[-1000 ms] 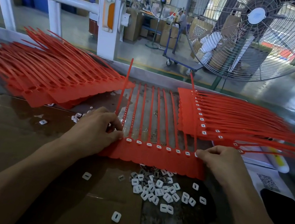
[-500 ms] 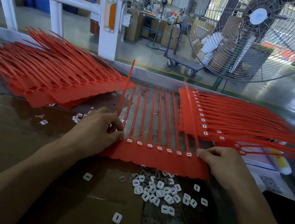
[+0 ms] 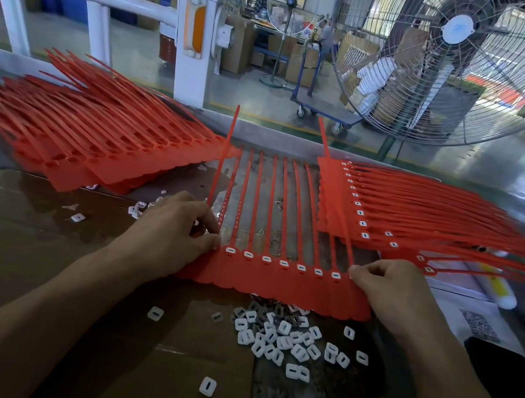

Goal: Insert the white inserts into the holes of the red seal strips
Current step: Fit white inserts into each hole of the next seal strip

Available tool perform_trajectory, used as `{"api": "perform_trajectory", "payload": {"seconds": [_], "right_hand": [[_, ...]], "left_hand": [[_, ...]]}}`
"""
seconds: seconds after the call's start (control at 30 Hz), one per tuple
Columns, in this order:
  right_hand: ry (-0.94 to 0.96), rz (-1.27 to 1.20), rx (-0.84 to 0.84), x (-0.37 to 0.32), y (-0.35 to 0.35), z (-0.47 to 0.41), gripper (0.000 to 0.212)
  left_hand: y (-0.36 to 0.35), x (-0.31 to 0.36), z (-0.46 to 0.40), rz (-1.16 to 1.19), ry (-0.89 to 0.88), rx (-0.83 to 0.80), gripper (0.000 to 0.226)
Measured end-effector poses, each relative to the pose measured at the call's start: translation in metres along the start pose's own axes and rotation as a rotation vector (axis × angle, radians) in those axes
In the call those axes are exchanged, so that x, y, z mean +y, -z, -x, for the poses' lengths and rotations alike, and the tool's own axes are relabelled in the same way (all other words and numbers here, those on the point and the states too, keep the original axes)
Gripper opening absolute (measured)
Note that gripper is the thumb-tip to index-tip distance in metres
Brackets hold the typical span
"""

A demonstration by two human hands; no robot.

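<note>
In the head view, both hands' fingertips hid the end holes of the red seal strip sheet (image 3: 275, 282), which lay flat on the table (image 3: 20, 245) between two red stacks. The left hand (image 3: 168, 235) pinched its left end, the right hand (image 3: 391, 293) its right. Seven white inserts (image 3: 283, 263) sat seated in its row; perhaps thirty loose inserts (image 3: 282, 339) lay just below.

Hands in view: two, the left hand (image 3: 175, 233) and the right hand (image 3: 391, 290). Seal strip sheet (image 3: 274, 284) between them: one, with seven white inserts (image 3: 284, 263) visible in its holes. Red strip stacks: two, left stack (image 3: 90, 142) and right stack (image 3: 408, 209). Large fan (image 3: 458, 58): one.
</note>
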State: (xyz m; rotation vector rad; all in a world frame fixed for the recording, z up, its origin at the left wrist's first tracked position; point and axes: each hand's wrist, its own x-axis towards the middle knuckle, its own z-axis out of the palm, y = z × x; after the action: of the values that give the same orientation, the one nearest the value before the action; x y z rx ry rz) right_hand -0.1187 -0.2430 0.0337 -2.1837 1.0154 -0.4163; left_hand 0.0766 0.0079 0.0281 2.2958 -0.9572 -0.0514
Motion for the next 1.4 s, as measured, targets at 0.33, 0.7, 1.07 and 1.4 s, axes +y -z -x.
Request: {"api": "perform_trajectory", "payload": {"seconds": [0.33, 0.7, 1.07, 1.4], "right_hand": [[0.07, -0.164, 0.077, -0.003, -0.001, 0.002, 0.015], [0.088, -0.2, 0.027, 0.003, -0.008, -0.005, 0.013], [0.219, -0.371, 0.098, -0.001, -0.009, -0.003, 0.009], [0.171, -0.555, 0.062, -0.008, -0.005, 0.002, 0.008]], "left_hand": [[0.0, -0.001, -0.001, -0.136, 0.036, 0.061, 0.03], [0.005, -0.004, -0.004, -0.384, 0.159, 0.076, 0.049], [0.009, 0.006, -0.001, 0.184, 0.164, 0.109, 0.026], [0.012, 0.018, 0.004, 0.762, 0.058, -0.009, 0.021]]}}
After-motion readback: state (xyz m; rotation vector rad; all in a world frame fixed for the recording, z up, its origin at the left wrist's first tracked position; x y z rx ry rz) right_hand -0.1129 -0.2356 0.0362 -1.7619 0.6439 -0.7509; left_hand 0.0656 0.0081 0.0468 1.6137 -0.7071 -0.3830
